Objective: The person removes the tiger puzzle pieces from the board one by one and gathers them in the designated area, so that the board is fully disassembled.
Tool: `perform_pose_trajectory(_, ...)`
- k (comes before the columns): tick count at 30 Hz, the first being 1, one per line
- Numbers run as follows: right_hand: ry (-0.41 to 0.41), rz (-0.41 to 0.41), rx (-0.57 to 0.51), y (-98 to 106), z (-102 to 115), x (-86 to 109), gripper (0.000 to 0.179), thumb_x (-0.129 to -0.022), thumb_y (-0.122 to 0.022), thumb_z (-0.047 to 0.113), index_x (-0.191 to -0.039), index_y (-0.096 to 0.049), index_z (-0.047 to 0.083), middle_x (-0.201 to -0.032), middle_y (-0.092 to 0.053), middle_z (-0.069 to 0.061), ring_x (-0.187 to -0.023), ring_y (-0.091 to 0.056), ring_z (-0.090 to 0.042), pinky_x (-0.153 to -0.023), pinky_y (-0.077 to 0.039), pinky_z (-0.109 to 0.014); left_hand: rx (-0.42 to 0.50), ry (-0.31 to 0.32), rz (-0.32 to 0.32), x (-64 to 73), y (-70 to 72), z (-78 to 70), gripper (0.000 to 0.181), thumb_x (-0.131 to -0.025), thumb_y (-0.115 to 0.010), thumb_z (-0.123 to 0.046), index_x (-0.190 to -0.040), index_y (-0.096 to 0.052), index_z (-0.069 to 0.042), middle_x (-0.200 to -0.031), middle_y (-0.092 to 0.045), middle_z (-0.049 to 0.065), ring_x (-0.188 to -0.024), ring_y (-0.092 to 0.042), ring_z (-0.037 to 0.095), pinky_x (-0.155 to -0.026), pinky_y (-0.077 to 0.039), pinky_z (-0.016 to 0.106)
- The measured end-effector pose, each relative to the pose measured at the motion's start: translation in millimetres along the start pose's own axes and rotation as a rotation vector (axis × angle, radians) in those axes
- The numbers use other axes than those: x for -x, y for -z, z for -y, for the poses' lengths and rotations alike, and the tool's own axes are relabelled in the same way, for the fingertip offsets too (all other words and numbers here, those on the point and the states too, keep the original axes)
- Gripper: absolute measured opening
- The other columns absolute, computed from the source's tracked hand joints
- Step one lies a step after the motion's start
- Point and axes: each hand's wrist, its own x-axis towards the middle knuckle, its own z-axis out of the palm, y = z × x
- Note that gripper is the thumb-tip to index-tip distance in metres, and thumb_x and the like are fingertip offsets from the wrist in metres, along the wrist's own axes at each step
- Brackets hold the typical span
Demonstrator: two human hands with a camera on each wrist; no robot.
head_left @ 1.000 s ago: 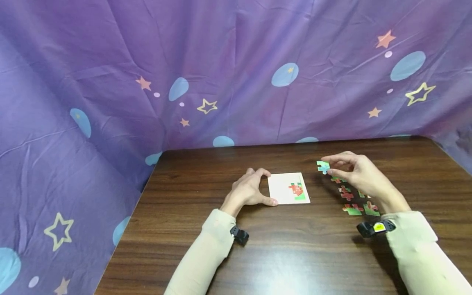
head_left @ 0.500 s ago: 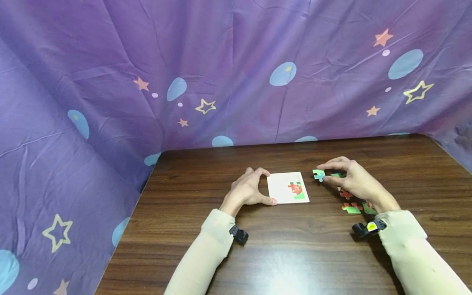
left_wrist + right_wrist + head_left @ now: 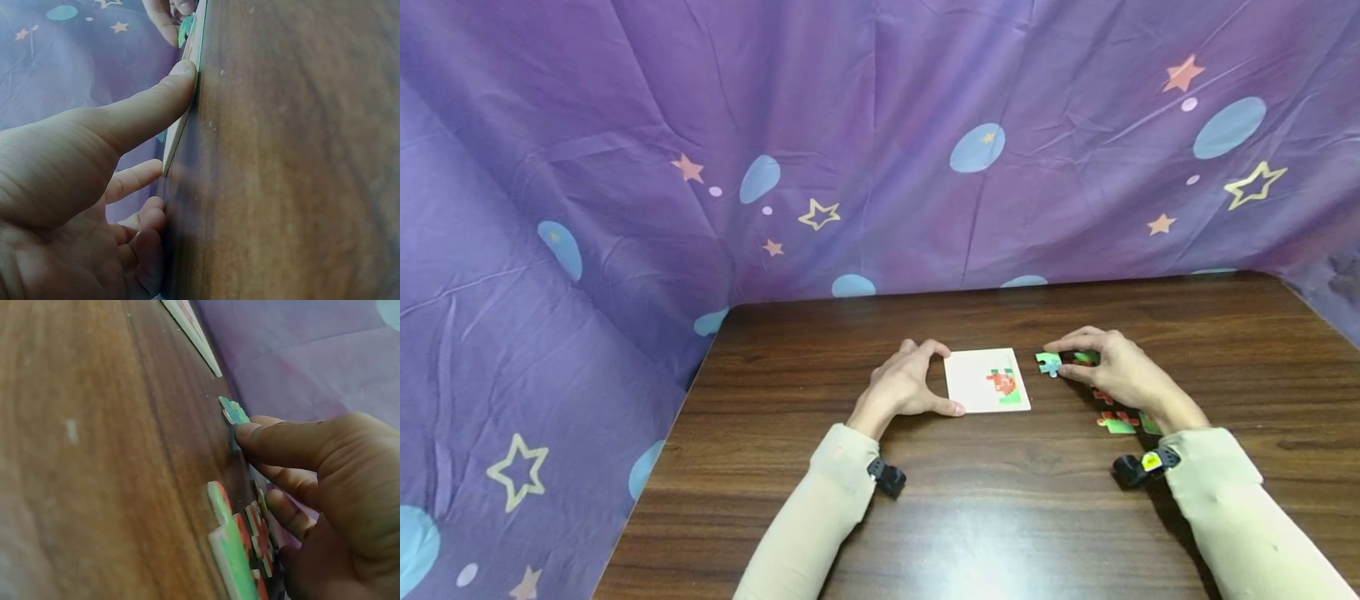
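In the head view a square white puzzle board (image 3: 970,381) lies on the table, with a few red and green puzzle pieces (image 3: 1002,384) joined in its right part. My left hand (image 3: 901,387) holds the board at its left side, thumb at the near corner and index finger at the far one. To the right of the board, my right hand (image 3: 1116,371) pinches a green and blue puzzle piece (image 3: 1048,364) between thumb and forefinger. The right wrist view shows this piece (image 3: 234,411) tilted, just above the table and apart from the board (image 3: 197,340).
Several loose red and green puzzle pieces (image 3: 1118,423) lie on the brown wooden table (image 3: 820,333), partly hidden under my right hand and forearm. A purple curtain (image 3: 880,150) with stars hangs behind the table and along its left side.
My right hand has come slightly left and nearer with the green and blue puzzle piece, now covering more of the loose pieces. The left hand and the board stay in place.
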Motion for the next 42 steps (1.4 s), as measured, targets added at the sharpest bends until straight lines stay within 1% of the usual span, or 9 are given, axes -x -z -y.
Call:
perform_pose_trajectory(8,-0.063,0.058,0.01,1.0,2.0,-1.4,0.035,-0.101,-0.085,0.018,-0.135,-0.081,0.016,-0.134,-0.075,-0.014,-0.119,-0.066,-0.029,-0.097,-0.05,-0.039,-0.005,0.0,0.0,-2.4,-0.7,0.3,0.096,-0.076,-0.102,-0.058,-0.157,-0.054,-0.037,-0.147,-0.056,0.005,-0.131,-0.064,0.025,-0.104,-0.055,0.049)
perform_pose_trajectory(11,-0.073,0.077,0.007,0.9,2.3,-0.9,0.035,-0.102,-0.084,0.019,-0.137,-0.08,0.015,-0.136,-0.073,-0.017,-0.112,-0.067,-0.027,-0.093,-0.052,-0.039,-0.007,0.002,0.002,-2.2,-0.9,0.5,0.096,-0.076,-0.101,-0.059,-0.157,-0.054,-0.037,-0.147,-0.056,0.005,-0.132,-0.064,0.025,-0.105,-0.055,0.049)
perform_pose_trajectory(15,-0.08,0.093,-0.007,1.0,1.7,-0.1,0.035,-0.104,-0.082,0.02,-0.138,-0.079,0.015,-0.138,-0.07,-0.019,-0.094,-0.065,-0.02,-0.077,-0.053,-0.029,-0.009,0.001,0.003,-1.0,-0.9,0.0,0.096,-0.077,-0.101,-0.059,-0.157,-0.054,-0.037,-0.147,-0.056,0.005,-0.133,-0.064,0.025,-0.105,-0.055,0.05)
perform_pose_trajectory(18,-0.09,0.1,-0.02,1.3,1.9,0.1,0.036,-0.104,-0.081,0.02,-0.14,-0.079,0.015,-0.139,-0.068,-0.02,-0.083,-0.063,-0.016,-0.07,-0.052,-0.028,-0.005,0.001,0.004,-0.5,-0.7,-0.2,0.096,-0.077,-0.101,-0.058,-0.157,-0.054,-0.037,-0.147,-0.056,0.005,-0.132,-0.064,0.025,-0.105,-0.054,0.05)
perform_pose_trajectory(24,-0.097,0.105,-0.033,1.4,2.7,0.8,0.036,-0.105,-0.08,0.019,-0.141,-0.078,0.015,-0.14,-0.067,-0.021,-0.064,-0.062,-0.012,-0.066,-0.052,-0.029,0.001,0.002,0.003,-0.3,0.1,-0.7,0.096,-0.077,-0.101,-0.058,-0.157,-0.054,-0.036,-0.146,-0.056,0.005,-0.133,-0.063,0.026,-0.107,-0.054,0.051)
perform_pose_trajectory(26,-0.096,0.103,-0.022,1.4,2.7,0.6,0.037,-0.105,-0.081,0.02,-0.142,-0.077,0.015,-0.139,-0.067,-0.021,-0.069,-0.064,-0.014,-0.069,-0.053,-0.03,0.001,0.002,0.003,-0.3,0.2,-0.8,0.096,-0.077,-0.101,-0.058,-0.157,-0.054,-0.036,-0.146,-0.056,0.005,-0.133,-0.063,0.026,-0.107,-0.054,0.051)
perform_pose_trajectory(30,-0.091,0.097,0.007,1.4,2.5,-0.5,0.042,-0.104,-0.082,0.02,-0.145,-0.075,0.016,-0.14,-0.069,-0.019,-0.094,-0.066,-0.02,-0.084,-0.052,-0.034,0.001,0.004,0.004,-0.3,0.2,-0.6,0.096,-0.076,-0.101,-0.058,-0.157,-0.054,-0.036,-0.147,-0.056,0.005,-0.134,-0.063,0.026,-0.107,-0.054,0.051)
perform_pose_trajectory(37,-0.096,0.086,-0.027,1.0,2.8,-1.0,0.046,-0.101,-0.086,0.019,-0.145,-0.074,0.012,-0.141,-0.07,-0.019,-0.098,-0.066,-0.025,-0.088,-0.051,-0.033,0.001,0.005,0.001,-0.8,-0.5,0.2,0.096,-0.076,-0.102,-0.058,-0.157,-0.054,-0.036,-0.148,-0.056,0.006,-0.135,-0.063,0.026,-0.108,-0.053,0.052)
perform_pose_trajectory(42,-0.088,0.064,-0.035,0.9,4.0,-1.3,0.048,-0.099,-0.087,0.015,-0.145,-0.073,0.01,-0.141,-0.072,-0.018,-0.127,-0.064,-0.034,-0.105,-0.045,-0.045,-0.001,0.001,-0.001,-1.1,-0.6,0.3,0.096,-0.076,-0.102,-0.058,-0.157,-0.054,-0.036,-0.147,-0.056,0.006,-0.134,-0.063,0.026,-0.107,-0.054,0.052)
